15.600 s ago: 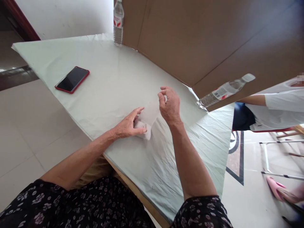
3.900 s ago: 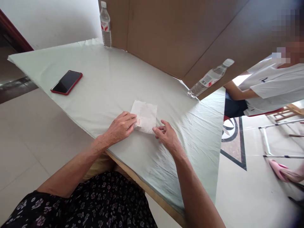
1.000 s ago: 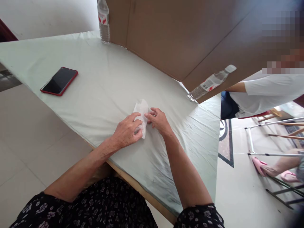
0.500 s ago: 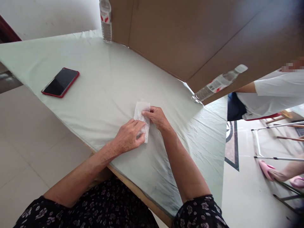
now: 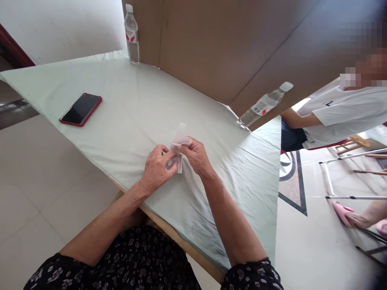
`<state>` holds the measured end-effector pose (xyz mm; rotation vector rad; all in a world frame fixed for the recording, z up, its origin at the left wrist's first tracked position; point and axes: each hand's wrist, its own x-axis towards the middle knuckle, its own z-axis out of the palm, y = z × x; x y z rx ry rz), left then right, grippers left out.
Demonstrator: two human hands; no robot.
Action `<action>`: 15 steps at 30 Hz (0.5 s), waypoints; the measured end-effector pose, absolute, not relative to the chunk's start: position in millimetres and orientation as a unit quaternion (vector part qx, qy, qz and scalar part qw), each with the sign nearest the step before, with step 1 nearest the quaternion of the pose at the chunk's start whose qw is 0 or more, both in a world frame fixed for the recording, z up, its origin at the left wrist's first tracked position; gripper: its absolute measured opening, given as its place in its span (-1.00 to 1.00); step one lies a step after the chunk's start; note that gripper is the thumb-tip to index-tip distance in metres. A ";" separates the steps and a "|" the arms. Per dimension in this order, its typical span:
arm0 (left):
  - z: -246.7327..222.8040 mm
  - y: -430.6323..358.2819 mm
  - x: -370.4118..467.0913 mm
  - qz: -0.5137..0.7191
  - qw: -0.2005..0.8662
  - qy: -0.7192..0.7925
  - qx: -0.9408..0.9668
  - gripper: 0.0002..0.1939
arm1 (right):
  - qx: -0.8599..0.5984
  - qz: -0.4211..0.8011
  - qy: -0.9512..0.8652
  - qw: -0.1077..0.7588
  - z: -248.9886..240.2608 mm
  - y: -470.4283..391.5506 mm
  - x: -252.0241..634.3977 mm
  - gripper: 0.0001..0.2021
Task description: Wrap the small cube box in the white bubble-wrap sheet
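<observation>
A thin, white, translucent sheet (image 5: 180, 141), perhaps a small plastic bag or wrap, is between my hands over the cloth-covered table. My right hand (image 5: 196, 156) pinches its upper right part between thumb and fingers, where the sheet is folded and crumpled. From the other side my left hand (image 5: 159, 166) curls its thumb and forefinger around a greyish, see-through lower part of it. A narrow strip of the sheet sticks up beyond the fingers, and a corner hangs below them. My fingers hide some of its middle.
A phone in a red case (image 5: 81, 109) lies at the left on the pale green tablecloth (image 5: 127, 96). Water bottles stand by the brown panel (image 5: 205, 48): one at the back (image 5: 132, 36), another at the right (image 5: 264, 105). Beyond the panel sits a person in a white shirt (image 5: 347, 106).
The sheet lay flatter under both hands before; now it is lifted and folded at my right fingertips. My left thumb and fingers have shifted at its lower left. The view has shifted slightly.
</observation>
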<state>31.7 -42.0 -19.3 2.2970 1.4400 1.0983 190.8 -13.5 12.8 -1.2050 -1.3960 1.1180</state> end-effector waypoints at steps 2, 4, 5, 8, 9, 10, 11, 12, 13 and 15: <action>-19.7 -43.1 32.6 0.380 0.104 0.499 0.771 -0.82 | -0.492 0.427 -0.600 0.464 14.2 -22.1 190.9 -0.84; -20.8 -43.0 32.5 0.394 0.100 0.513 0.756 -0.80 | -0.489 0.410 -0.622 0.454 14.1 -30.0 191.0 -0.84; -21.4 -42.5 32.1 0.404 0.099 0.519 0.747 -0.75 | -0.488 0.404 -0.630 0.449 13.2 -33.5 191.0 -0.84; -23.1 -39.5 30.0 0.420 0.105 0.509 0.744 -0.53 | -0.488 0.370 -0.650 0.449 6.4 -42.3 191.0 -0.87; -23.4 -38.2 29.2 0.414 0.112 0.498 0.754 -0.47 | -0.487 0.352 -0.658 0.453 3.0 -45.1 191.2 -0.87; -23.6 -37.0 28.4 0.402 0.122 0.487 0.766 -0.44 | -0.487 0.331 -0.667 0.457 -0.6 -48.0 191.7 -0.86; -23.5 -35.9 27.5 0.388 0.135 0.477 0.777 -0.46 | -0.486 0.311 -0.676 0.459 -4.2 -51.1 192.4 -0.85; -23.2 -35.0 26.5 0.375 0.147 0.472 0.784 -0.52 | -0.484 0.293 -0.686 0.458 -7.6 -54.7 193.6 -0.83; -22.8 -34.3 25.2 0.366 0.156 0.471 0.787 -0.60 | -0.481 0.277 -0.696 0.455 -10.5 -58.6 195.2 -0.80; -21.5 -33.8 21.2 0.358 0.166 0.471 0.789 -0.73 | -0.470 0.250 -0.720 0.445 -15.3 -67.1 199.2 -0.76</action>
